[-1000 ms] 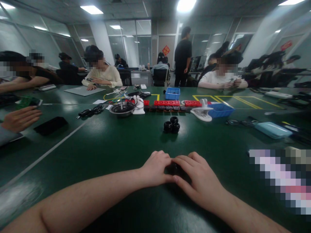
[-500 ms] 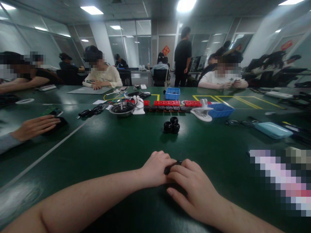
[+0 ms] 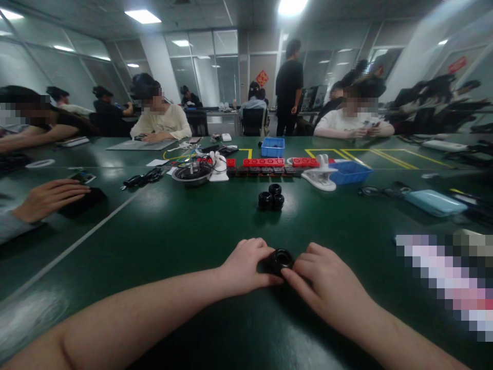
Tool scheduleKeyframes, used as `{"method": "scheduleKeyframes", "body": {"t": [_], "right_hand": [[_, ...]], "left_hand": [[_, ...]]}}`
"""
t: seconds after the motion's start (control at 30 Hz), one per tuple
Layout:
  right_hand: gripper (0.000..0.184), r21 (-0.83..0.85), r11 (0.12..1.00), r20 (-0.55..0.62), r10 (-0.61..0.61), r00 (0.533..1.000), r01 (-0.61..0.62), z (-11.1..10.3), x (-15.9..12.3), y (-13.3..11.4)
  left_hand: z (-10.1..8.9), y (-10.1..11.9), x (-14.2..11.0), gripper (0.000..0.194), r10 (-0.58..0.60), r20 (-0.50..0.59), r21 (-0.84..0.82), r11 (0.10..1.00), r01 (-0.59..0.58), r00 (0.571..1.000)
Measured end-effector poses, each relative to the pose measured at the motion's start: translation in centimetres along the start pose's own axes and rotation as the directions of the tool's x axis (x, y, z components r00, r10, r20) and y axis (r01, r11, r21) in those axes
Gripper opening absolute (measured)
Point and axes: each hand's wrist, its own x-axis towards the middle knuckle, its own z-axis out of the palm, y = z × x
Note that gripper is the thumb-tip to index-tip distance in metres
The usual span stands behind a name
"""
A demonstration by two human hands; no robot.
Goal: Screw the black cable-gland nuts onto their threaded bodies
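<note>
A black tyre-like ring (image 3: 280, 262) with a round hole in its top stands on the green table in front of me. My left hand (image 3: 245, 267) is closed around its left side, thumb in front and fingers behind. On the other side, my right hand (image 3: 325, 280) grips the ring's right edge, its thumb at the front and its fingers curled. Three similar black rings (image 3: 271, 199) sit in a tight cluster farther out on the table.
Behind the cluster runs a row of red blocks (image 3: 264, 162), with a white clamp stand (image 3: 321, 174) and a blue bin (image 3: 348, 173) to its right. A metal bowl (image 3: 190, 177) and cables (image 3: 144, 177) lie left. A co-worker's hand (image 3: 54, 198) rests at far left.
My right hand has drawn back to the right, uncovering the black ring. The ring's open top now faces up between my hands. My left hand stays almost in place.
</note>
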Motion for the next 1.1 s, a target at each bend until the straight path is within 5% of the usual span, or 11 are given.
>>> {"method": "scheduleKeyframes", "body": {"t": [0.23, 0.73, 1.1], "right_hand": [[0.036, -0.055, 0.989, 0.005, 0.139, 0.99, -0.138, 0.2, 1.0, 1.9], [0.025, 0.039, 0.999, -0.23, 0.036, 0.973, -0.028, 0.2, 0.3, 0.5], [0.018, 0.022, 1.0, -0.223, -0.006, 0.975, 0.012, 0.8, 0.3, 0.1]], "left_hand": [[-0.6, 0.4, 0.0, 0.042, 0.015, 0.061, 0.045, 0.999, -0.018, 0.998], [-0.5, 0.4, 0.0, 0.042, 0.02, 0.062, 0.076, 0.997, -0.024, 0.998], [-0.2, 0.2, 0.1, 0.04, 0.026, 0.05, 0.1, 0.995, -0.031, 0.998]]}}
